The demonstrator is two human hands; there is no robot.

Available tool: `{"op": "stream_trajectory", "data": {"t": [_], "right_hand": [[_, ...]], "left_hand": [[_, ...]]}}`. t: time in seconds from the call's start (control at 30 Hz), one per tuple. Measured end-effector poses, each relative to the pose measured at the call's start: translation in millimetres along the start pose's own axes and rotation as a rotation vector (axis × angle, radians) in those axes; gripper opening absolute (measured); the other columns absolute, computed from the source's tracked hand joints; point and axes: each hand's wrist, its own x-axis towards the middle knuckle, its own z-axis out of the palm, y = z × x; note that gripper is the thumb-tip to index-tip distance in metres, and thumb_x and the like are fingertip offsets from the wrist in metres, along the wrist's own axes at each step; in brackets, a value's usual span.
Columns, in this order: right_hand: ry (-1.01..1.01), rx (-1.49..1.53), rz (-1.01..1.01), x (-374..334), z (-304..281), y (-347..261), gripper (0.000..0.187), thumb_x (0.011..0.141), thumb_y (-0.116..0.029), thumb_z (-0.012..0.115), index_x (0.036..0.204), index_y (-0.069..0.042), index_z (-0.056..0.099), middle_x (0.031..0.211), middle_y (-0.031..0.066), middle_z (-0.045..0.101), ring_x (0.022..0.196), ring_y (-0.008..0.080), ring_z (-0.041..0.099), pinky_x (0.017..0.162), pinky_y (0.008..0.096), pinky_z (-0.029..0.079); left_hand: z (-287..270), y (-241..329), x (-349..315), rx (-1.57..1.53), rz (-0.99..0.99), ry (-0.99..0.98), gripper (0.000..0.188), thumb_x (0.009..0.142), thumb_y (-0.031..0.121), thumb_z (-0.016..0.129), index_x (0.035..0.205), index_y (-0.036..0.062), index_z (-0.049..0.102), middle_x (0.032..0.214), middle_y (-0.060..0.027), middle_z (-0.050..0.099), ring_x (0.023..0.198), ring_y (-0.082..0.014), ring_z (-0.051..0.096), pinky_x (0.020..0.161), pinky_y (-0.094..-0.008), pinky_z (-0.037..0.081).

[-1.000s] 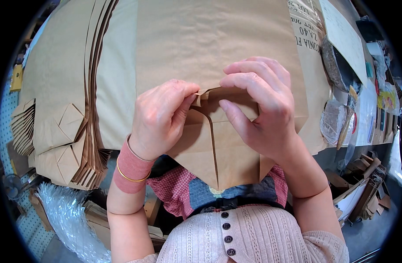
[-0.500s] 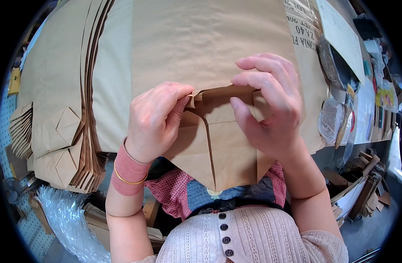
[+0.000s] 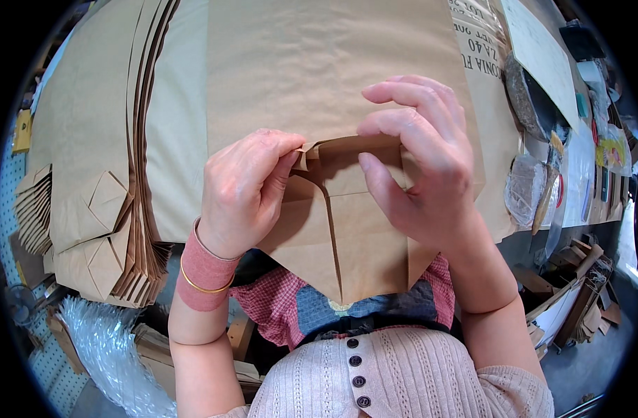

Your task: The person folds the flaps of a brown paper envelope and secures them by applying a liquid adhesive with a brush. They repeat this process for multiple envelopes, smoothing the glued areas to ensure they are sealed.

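A large brown kraft paper bag lies in front of me, its near end opened out into folded flaps that hang over the table edge toward my lap. At the left corner of that end, my left hand pinches the folded paper edge between thumb and fingers. My right hand hovers at the far rim of the opening, thumb and fingers apart. Its thumb is over the inside of the fold, with the index finger just beyond the rim. The palm hides the right corner of the opening.
At left stands a stack of folded paper bags. A brush, a clear plastic bundle and a grey dish-like container sit at right. Clear plastic strands hang lower left; a box of cardboard scraps stands lower right.
My right hand has shifted slightly left and away from me along the rim. The left hand keeps its pinch, and the bag is nearly unmoved.
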Motion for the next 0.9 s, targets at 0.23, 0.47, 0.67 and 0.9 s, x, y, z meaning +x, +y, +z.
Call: {"op": "stream_trajectory", "data": {"t": [0.23, 0.47, 0.67, 0.9], "right_hand": [[-0.013, -0.008, 0.005, -0.4, 1.2, 0.4, 0.030, 0.062, 0.002, 0.071, 0.091, -0.004, 0.063, 0.112, 0.0152, 0.063, 0.108, 0.0371, 0.058, 0.093, 0.0436, 0.044], [-0.028, -0.014, 0.020, 0.7, 3.3, 3.0, 0.033, 0.062, 0.001, 0.072, 0.093, -0.004, 0.062, 0.115, 0.0150, 0.063, 0.111, 0.0366, 0.057, 0.094, 0.0437, 0.044], [0.032, -0.059, -0.049, 0.3, 7.7, 6.7, 0.026, 0.064, -0.003, 0.072, 0.088, -0.008, 0.064, 0.109, 0.0096, 0.063, 0.105, 0.0314, 0.058, 0.092, 0.0440, 0.042], [0.134, -0.340, -0.264, -5.1, 14.4, 15.6, 0.021, 0.068, -0.017, 0.066, 0.088, -0.011, 0.065, 0.086, -0.0002, 0.060, 0.083, 0.0195, 0.058, 0.084, 0.0379, 0.041]], "left_hand": [[0.5, 1.0, -0.4, -0.008, -0.019, -0.009, 0.015, 0.082, -0.006, 0.067, 0.095, 0.0008, 0.064, 0.080, -0.0112, 0.065, 0.067, -0.0275, 0.064, 0.058, -0.0343, 0.050], [-0.1, 1.8, 0.4, 0.005, -0.013, -0.016, 0.015, 0.081, -0.006, 0.067, 0.094, 0.0009, 0.064, 0.080, -0.0112, 0.065, 0.067, -0.0279, 0.064, 0.059, -0.0344, 0.050], [0.4, 1.6, -0.4, 0.016, 0.000, -0.001, 0.014, 0.081, -0.005, 0.067, 0.094, 0.0008, 0.064, 0.079, -0.0113, 0.065, 0.067, -0.0282, 0.063, 0.059, -0.0348, 0.050], [2.1, 2.0, 0.8, 0.013, -0.024, -0.006, 0.014, 0.081, -0.005, 0.068, 0.093, 0.0010, 0.064, 0.078, -0.0113, 0.064, 0.067, -0.0287, 0.063, 0.058, -0.0354, 0.050]]}}
